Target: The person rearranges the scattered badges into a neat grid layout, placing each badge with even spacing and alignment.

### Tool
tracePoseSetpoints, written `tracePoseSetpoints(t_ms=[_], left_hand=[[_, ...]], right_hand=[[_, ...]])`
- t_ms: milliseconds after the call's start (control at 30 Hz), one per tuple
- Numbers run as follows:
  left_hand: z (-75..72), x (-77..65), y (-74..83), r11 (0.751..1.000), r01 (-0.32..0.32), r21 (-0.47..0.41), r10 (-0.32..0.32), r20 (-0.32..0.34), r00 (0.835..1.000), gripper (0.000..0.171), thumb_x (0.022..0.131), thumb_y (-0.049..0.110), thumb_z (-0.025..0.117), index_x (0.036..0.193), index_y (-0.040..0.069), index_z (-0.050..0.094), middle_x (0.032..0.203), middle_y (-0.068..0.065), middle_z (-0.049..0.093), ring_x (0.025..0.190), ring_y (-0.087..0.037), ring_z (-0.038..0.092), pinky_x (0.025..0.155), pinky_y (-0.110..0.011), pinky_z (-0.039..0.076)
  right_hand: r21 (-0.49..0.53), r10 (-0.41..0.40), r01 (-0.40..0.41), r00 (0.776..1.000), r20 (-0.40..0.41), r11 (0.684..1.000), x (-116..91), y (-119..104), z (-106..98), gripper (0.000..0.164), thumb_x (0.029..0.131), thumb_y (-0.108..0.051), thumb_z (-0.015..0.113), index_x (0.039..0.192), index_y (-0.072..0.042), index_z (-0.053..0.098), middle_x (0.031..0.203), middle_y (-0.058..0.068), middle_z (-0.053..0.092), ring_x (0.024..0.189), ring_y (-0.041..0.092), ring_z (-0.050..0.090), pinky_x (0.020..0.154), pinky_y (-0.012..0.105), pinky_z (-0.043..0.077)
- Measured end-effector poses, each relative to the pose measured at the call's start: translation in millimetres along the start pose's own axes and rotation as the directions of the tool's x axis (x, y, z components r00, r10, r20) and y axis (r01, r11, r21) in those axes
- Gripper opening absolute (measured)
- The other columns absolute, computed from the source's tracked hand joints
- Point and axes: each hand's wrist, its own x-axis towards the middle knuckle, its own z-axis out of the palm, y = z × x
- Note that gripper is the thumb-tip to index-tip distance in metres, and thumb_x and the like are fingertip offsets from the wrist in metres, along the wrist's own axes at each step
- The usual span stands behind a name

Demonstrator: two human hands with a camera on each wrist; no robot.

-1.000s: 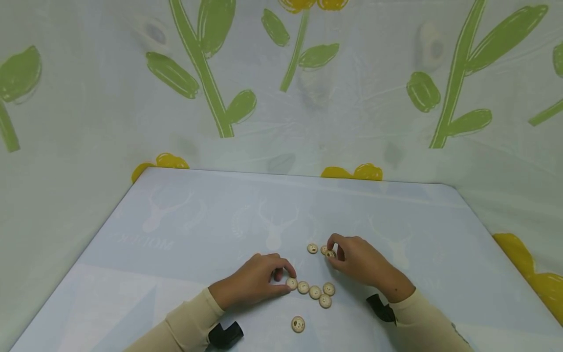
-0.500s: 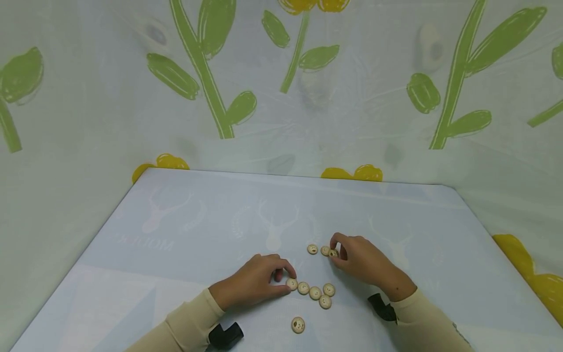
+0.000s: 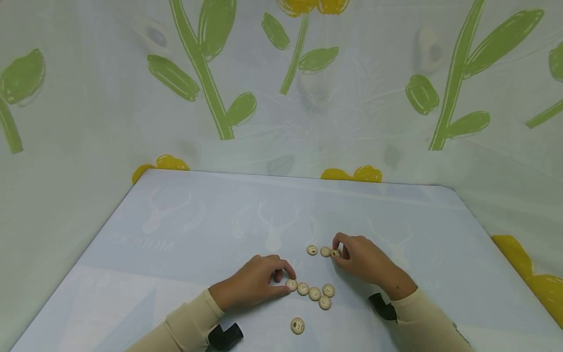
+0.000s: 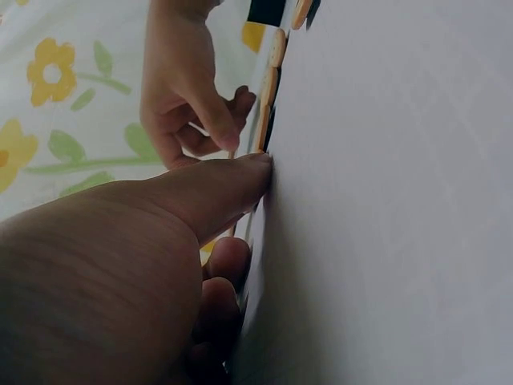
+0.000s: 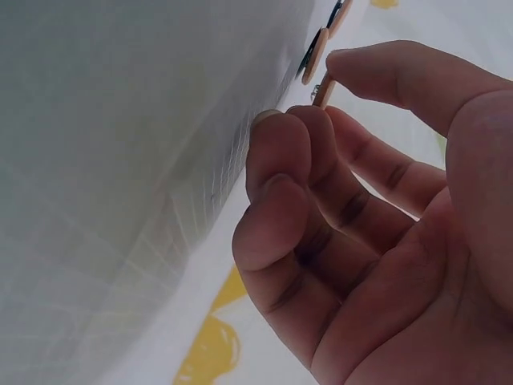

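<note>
Pinching the end disc (image 3: 292, 285) with the left hand (image 3: 252, 276), beyond and slightly left of the lone disc (image 3: 297, 326), with fingers (image 3: 288, 267) and left thumb (image 4: 208, 188) closed to the disc's width. Possibly gripping only lightly; hard to tell with the left thumb covering the disc in the left wrist view. Risking, with a rightward slip, a shove down the whole line, because of such close spacing. Lying flat on the table (image 3: 176, 274) past the lone disc, and continuing to its right, as row discs (image 3: 314, 294) forking into a pair at the tail. Resting well beyond the lone disc, rightward, as a far disc (image 3: 312, 250) and then a middle disc (image 3: 325, 252). Holding farther right of the lone disc, in the right hand (image 3: 367, 261), a right disc (image 3: 336, 253) pinched near its rim, with the gap closed onto it and the spare fingers curling inward. Risking a flip there from so small a hold, or a bump into the middle disc from setting down too close.
</note>
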Motion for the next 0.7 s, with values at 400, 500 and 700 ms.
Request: tracePoseSetpoints(t_ms=[400, 500, 700], left_hand=[[0.1, -0.7, 1.3, 1.000, 0.000, -0.007, 0.000, -0.006, 1.000, 0.018, 0.087, 0.028, 0.078, 0.103, 0.026, 0.072, 0.077, 0.013, 0.054, 0.060, 0.004, 0.040, 0.070, -0.022, 0.034], [0.1, -0.9, 1.8, 1.000, -0.001, -0.001, 0.001, -0.008, 1.000, 0.018, 0.087, 0.028, 0.079, 0.103, 0.026, 0.072, 0.077, 0.013, 0.054, 0.060, 0.004, 0.040, 0.069, -0.021, 0.034], [-0.8, -1.3, 2.7, 1.000, -0.002, -0.002, 0.002, -0.011, 1.000, 0.018, 0.087, 0.027, 0.079, 0.103, 0.026, 0.072, 0.077, 0.012, 0.054, 0.060, 0.004, 0.040, 0.070, -0.022, 0.034]], right_hand=[[0.009, -0.001, 0.001, 1.000, 0.009, 1.000, -0.9, 5.1, -0.2, 0.012, 0.091, -0.014, 0.071, 0.100, -0.013, 0.063, 0.067, -0.003, 0.053, 0.058, 0.011, 0.048, 0.052, 0.025, 0.040], [0.013, -0.002, 0.001, 1.000, 0.011, 1.000, -1.3, 5.3, -0.6, 0.012, 0.091, -0.012, 0.070, 0.100, -0.012, 0.063, 0.067, -0.002, 0.053, 0.059, 0.011, 0.048, 0.052, 0.025, 0.040], [0.023, 0.016, -0.016, 1.000, 0.021, 1.000, 0.0, 5.7, -1.0, 0.012, 0.091, -0.011, 0.071, 0.100, -0.012, 0.062, 0.067, -0.001, 0.054, 0.059, 0.012, 0.048, 0.053, 0.026, 0.041]])
